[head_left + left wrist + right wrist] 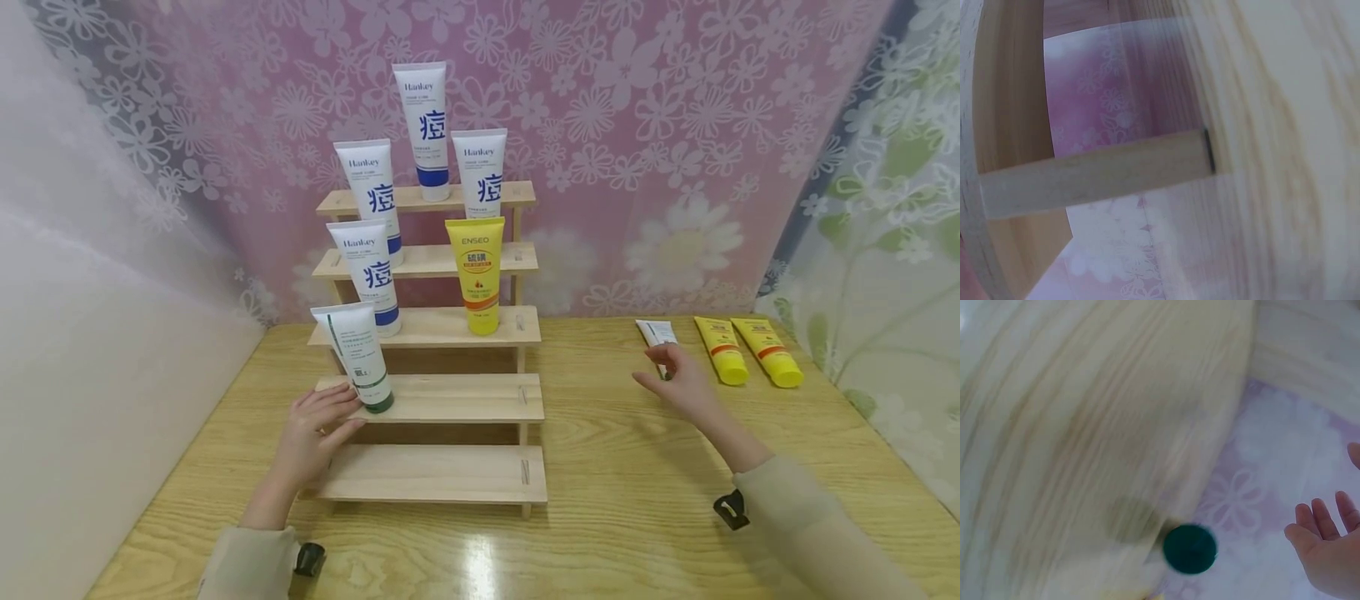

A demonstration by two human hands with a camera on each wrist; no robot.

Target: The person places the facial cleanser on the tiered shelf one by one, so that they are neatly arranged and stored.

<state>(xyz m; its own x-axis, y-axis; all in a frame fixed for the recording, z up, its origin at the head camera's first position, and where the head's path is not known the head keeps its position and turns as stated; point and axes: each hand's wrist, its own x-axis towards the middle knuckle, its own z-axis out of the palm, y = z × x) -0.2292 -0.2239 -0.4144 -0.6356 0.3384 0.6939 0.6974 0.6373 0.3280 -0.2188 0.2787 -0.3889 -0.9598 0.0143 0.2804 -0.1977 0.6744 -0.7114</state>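
On the second tier from the bottom of a wooden step rack [442, 398], a white tube with a green cap [358, 354] stands cap down. My left hand [318, 429] is at its lower left, fingertips right at the tube and thumb by the shelf's front edge. The left wrist view shows only rack slats [1097, 172], not the hand. At the right, my right hand [682, 387] hovers close over another white tube [656, 332] lying on the table, partly hidden by the fingers. Thumb and fingers stand apart. The right wrist view shows its green cap [1190, 549] beside the hand [1329, 556].
Higher tiers hold several white tubes with blue bands [423, 125] and a yellow tube [476, 275], all upright. Two more yellow tubes [722, 350] lie at the table's back right. A pink floral curtain [600, 167] hangs behind the wooden table [607, 517].
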